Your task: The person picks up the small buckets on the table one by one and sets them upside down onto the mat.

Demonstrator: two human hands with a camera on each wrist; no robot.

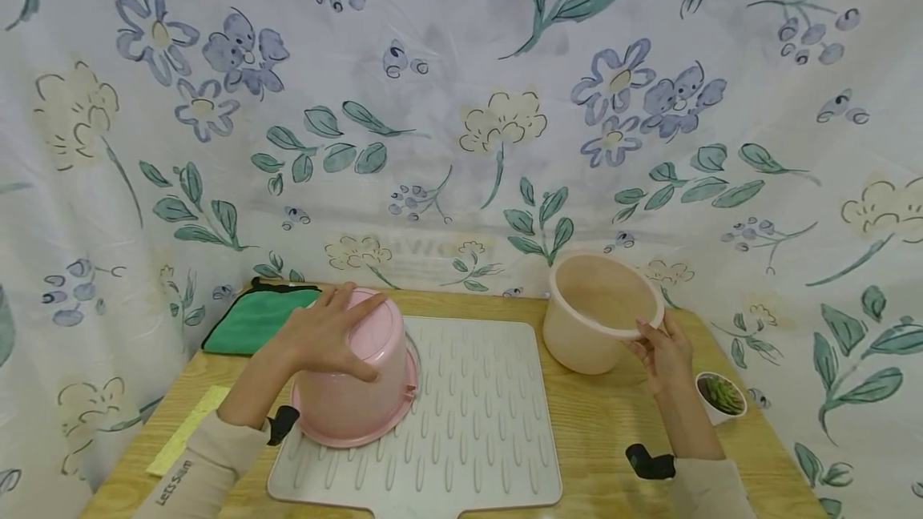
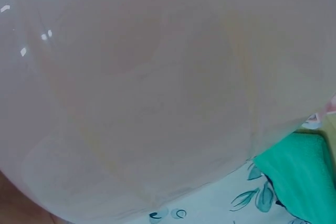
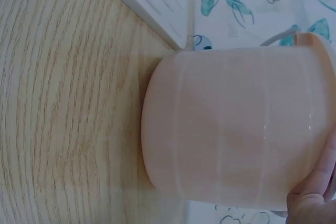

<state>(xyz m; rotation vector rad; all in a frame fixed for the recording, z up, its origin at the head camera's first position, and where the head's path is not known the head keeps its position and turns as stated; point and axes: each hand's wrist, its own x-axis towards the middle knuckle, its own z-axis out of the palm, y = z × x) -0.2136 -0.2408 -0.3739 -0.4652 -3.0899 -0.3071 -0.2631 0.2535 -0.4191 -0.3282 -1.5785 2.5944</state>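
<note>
A pink bucket (image 1: 339, 399) is upside down over the left part of the white ridged drying mat (image 1: 483, 407), its rim low and its base up. My left hand (image 1: 328, 335) grips it across the base, with fingers over the far side and thumb at the near side. Its pale wall fills most of the left wrist view. To the right of the mat, a peach bucket (image 1: 584, 335) has its mouth upward. My right hand (image 1: 663, 351) holds its rim at the right, thumb outside and fingers partly hidden.
A green cloth (image 1: 248, 319) lies at the back left of the wooden table (image 1: 598, 455), with a yellow cloth (image 1: 191, 427) nearer me. At the right edge stands a small potted succulent (image 1: 721, 395). Behind everything hangs a flowered curtain (image 1: 433, 102).
</note>
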